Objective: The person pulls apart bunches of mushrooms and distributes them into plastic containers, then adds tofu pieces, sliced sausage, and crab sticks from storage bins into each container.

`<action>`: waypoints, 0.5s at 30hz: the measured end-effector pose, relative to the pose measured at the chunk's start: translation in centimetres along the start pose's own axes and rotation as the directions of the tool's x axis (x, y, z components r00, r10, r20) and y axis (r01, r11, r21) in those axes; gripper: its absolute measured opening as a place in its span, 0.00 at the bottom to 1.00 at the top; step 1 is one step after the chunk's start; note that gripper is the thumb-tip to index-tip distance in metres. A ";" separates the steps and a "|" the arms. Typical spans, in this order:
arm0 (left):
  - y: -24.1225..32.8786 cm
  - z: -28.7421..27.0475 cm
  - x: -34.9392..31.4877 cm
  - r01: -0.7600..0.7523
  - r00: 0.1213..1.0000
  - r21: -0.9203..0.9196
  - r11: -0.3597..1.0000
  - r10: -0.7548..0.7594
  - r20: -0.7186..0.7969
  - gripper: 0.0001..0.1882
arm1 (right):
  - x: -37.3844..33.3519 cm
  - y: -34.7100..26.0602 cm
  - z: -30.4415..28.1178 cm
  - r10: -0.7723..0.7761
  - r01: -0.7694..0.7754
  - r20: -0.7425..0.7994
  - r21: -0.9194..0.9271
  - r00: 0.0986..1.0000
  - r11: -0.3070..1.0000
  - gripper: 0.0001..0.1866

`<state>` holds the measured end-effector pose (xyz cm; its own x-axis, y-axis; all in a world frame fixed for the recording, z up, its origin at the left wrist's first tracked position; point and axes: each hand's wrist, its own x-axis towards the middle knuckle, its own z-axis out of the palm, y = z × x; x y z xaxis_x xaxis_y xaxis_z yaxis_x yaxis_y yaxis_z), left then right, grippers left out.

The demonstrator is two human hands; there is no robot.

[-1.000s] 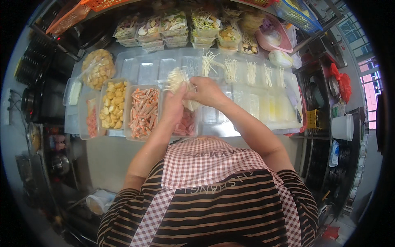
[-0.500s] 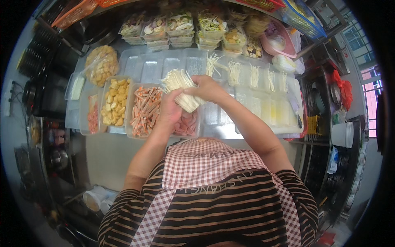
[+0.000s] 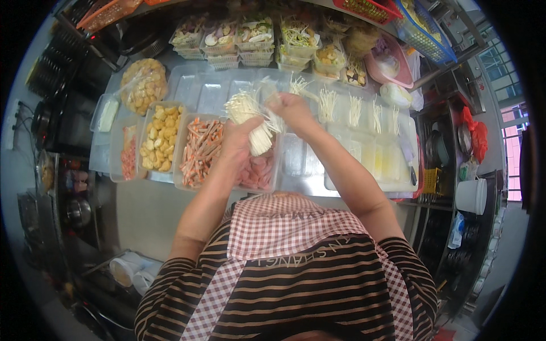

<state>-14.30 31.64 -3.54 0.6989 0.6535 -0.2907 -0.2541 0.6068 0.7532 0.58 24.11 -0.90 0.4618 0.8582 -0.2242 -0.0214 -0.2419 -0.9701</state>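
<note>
Above some thin pink slices, the left hand wraps its fingers round a slender-stemmed white mushroom bundle; the right hand pinches a blurred tuft. Likely light, snappable: grip mid-stem, softly.

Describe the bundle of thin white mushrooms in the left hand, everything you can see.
The bundle of thin white mushrooms is creamy white, with many slender, soft-looking stems lying side by side. It is held at a slant: the upper end fans loosely to the left, the lower end looks tighter. The left hand grips it, thumb across the middle. It appears above the container of pink slices. The right hand is close at its right; whether they touch is unclear.
</note>
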 end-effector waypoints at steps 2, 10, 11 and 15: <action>0.1 -0.3 0.4 -0.012 1.000 -0.077 0.997 0.013 0.006 0.18 | 0.8 0.6 -1.4 0.139 -0.118 -0.047 0.305 0.989 0.945 0.12; 1.3 0.9 1.5 0.070 0.997 0.135 0.988 -0.075 0.029 0.16 | -0.2 -0.2 -0.7 0.086 -0.058 0.209 -0.138 0.974 0.989 0.15; 1.8 1.1 2.1 0.021 0.998 0.196 0.980 -0.031 0.050 0.16 | -0.1 -1.4 -1.0 0.056 -0.032 0.179 -0.133 0.982 0.991 0.14; 4.3 3.1 5.9 -0.143 0.981 0.390 0.909 0.080 0.174 0.15 | 2.9 -2.5 -2.4 -0.087 0.094 0.059 -0.139 0.994 0.986 0.11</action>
<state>-9.24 36.69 -0.22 0.7822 0.6109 -0.1225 -0.0701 0.2817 0.9569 4.09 26.10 1.12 0.4088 0.9012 -0.1443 0.1453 -0.2204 -0.9645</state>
